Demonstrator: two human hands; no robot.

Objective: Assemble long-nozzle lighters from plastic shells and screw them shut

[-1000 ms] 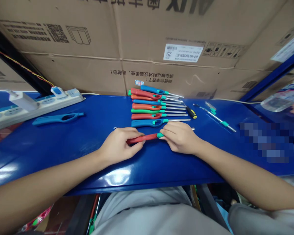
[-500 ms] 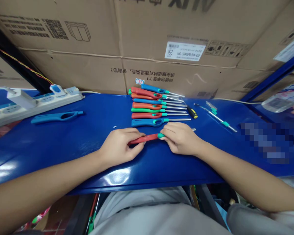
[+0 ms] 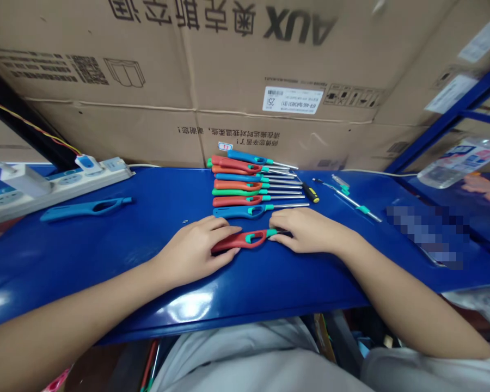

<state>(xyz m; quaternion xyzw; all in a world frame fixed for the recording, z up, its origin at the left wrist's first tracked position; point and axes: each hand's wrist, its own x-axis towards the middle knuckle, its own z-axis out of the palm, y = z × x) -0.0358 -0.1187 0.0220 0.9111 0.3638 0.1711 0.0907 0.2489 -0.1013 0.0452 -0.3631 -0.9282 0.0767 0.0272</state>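
Note:
Between my two hands a red long-nosed lighter (image 3: 245, 240) lies flat-side up over the blue tabletop, its green trigger showing in the loop. My left hand (image 3: 200, 245) is closed on the handle's back end. The fingers of my right hand (image 3: 306, 230) pinch the front, just past the green collar, and cover most of the metal tube. Just beyond my hands lies a row of several like lighters in blue, red, green and orange; the nearest is a blue lighter (image 3: 240, 211).
A blue lighter casing (image 3: 85, 209) lies at left by a white power strip (image 3: 65, 186). To the right are a black-and-yellow screwdriver (image 3: 310, 193), a loose metal tube (image 3: 353, 202) with green parts and a blurred-out item (image 3: 428, 237). A cardboard box (image 3: 147, 125) stands behind; a plastic bottle (image 3: 453, 163) lies far right.
The red lighter has turned from its narrow edge to its flat side, so its loop and trigger now show. My right fingers have shifted from the green collar onto the tube. The view has tilted up slightly.

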